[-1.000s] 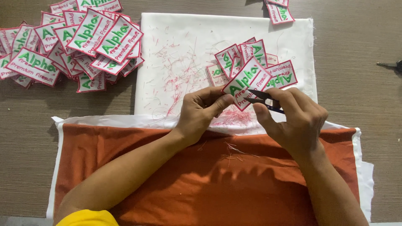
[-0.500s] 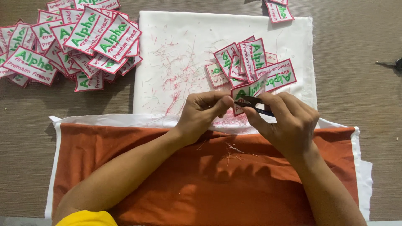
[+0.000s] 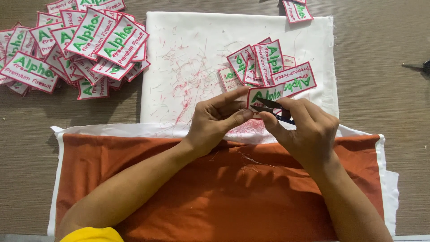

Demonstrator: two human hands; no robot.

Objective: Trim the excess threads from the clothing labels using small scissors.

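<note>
My left hand point(image 3: 219, 118) pinches a white embroidered patch point(image 3: 265, 95) with a red border and green lettering, holding it by its left edge above the white cloth point(image 3: 188, 45). My right hand point(image 3: 304, 130) grips small dark thread snips point(image 3: 274, 110) whose blades touch the patch's lower edge. Just behind the held patch lies a small pile of similar patches point(image 3: 264, 67) on the white cloth. Red thread scraps point(image 3: 183, 76) are scattered over that cloth.
A large heap of the same patches point(image 3: 76, 49) lies at the top left of the wooden table point(image 3: 394, 103). An orange cloth point(image 3: 215, 192) with white edging covers the near table. Two patches point(image 3: 295, 9) sit at the top edge; a dark tool point(image 3: 419, 67) lies far right.
Both hands have drawn closer together and slightly toward me. The held patch has turned flatter and lower, and the snips now meet its bottom edge.
</note>
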